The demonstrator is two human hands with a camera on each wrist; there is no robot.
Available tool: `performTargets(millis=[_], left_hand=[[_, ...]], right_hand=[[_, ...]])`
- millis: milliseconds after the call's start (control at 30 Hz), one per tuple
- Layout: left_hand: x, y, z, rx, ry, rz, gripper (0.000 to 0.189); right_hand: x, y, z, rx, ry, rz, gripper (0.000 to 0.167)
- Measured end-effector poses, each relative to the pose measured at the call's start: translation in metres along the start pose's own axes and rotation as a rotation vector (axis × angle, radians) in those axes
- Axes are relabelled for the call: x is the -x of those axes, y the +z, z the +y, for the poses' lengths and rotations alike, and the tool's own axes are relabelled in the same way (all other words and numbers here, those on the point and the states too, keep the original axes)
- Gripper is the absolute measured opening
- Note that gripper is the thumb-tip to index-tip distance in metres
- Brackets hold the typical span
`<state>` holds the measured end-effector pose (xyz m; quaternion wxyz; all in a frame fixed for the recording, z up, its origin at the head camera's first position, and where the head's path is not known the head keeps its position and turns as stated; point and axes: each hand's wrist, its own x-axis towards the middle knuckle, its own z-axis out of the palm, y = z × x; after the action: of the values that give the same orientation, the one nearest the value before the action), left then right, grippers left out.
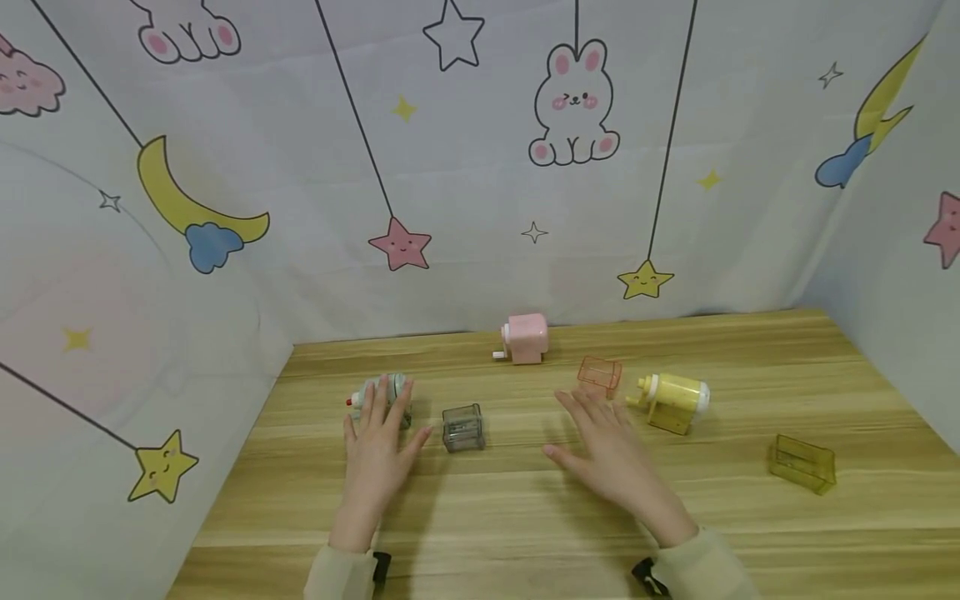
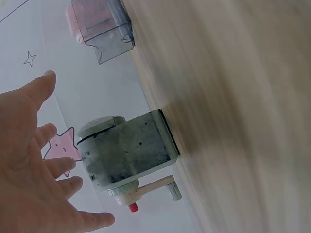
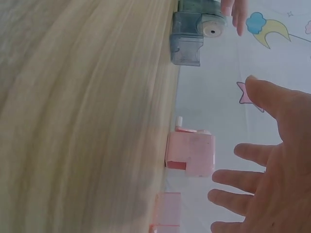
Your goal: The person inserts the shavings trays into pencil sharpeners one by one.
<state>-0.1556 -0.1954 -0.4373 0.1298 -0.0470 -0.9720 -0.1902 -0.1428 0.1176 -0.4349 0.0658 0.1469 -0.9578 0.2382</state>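
Left grip (image 1: 377,452) and right grip (image 1: 606,446) spread their fingers, holding nothing. Just past the left one, the green sharpener (image 2: 129,151) stands on the table (image 1: 487,533); it looks light, hard and slippery, so pinch its flat sides.

Illumination in the head view is diffuse and moderately bright; the source position cannot be determined. Soft-edged shadows fall on the tabletop (image 1: 495,537), inward of the left hand (image 1: 377,454) and the right hand (image 1: 611,446). A pale sheen marks the tabletop's near middle. The backdrop cloth (image 1: 480,167) renders as muted grey-white. In the 2 wrist views, the tabletop surface nearest the lens is blurred, and broad, dim shadows cross it.
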Motion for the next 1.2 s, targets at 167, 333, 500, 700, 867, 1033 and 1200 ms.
performTargets(millis=[167,333,500,700,867,1033,1200], left_hand=[[-0.001,0.002,-0.004,-0.007,-0.004,0.024,0.075],[-0.004,0.002,-0.007,-0.006,-0.007,0.017,0.076],[-0.007,0.001,-0.007,0.006,-0.029,-0.004,0.076],[-0.009,0.001,-0.007,0.012,-0.047,-0.001,0.076],[-0.012,0.000,-0.009,0.021,-0.037,0.015,0.079],[-0.014,-0.002,-0.011,0.019,-0.024,0.043,0.082],[-0.016,-0.002,-0.014,0.027,-0.021,0.051,0.084]], right_hand=[[-0.001,0.005,-0.002,-0.007,-0.011,-0.009,0.081],[-0.002,0.009,-0.005,-0.015,-0.021,-0.026,0.082],[-0.004,0.011,-0.008,-0.010,-0.022,-0.033,0.081],[-0.007,0.012,-0.011,0.002,-0.018,-0.040,0.081],[-0.010,0.013,-0.014,-0.011,-0.020,-0.056,0.081],[-0.013,0.016,-0.016,-0.032,-0.019,-0.078,0.082],[-0.015,0.021,-0.019,-0.066,-0.019,-0.084,0.082]])
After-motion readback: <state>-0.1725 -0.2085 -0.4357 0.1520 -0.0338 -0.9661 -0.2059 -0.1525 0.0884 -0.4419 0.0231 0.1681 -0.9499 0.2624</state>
